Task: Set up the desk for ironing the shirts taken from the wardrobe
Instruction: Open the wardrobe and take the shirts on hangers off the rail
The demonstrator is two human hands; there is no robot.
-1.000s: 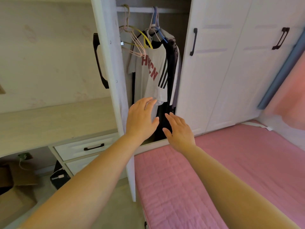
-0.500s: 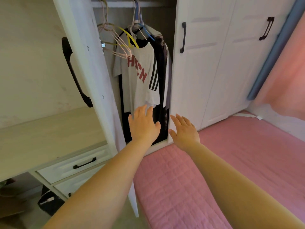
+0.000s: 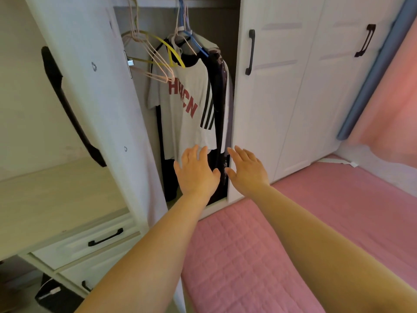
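A white T-shirt with red letters and black sleeve stripes hangs on a hanger in the open wardrobe. Dark garments hang behind it and to its right. Several bare pink and yellow hangers hang on the rail to the left. My left hand is stretched out flat, fingers apart, just below the T-shirt's hem. Beside it, my right hand is also spread, in front of the dark garments' lower part. Neither hand holds anything. The pale wooden desk lies at the left.
The open wardrobe door with a black handle stands between the desk and the clothes. Shut white doors are at the right. A pink quilted bed lies under my arms. Drawers sit below the desk, with a black bag on the floor.
The view has drawn closer to the wardrobe. Both hands have reached further in toward the hanging clothes and moved closer together; they stay spread and hold nothing.
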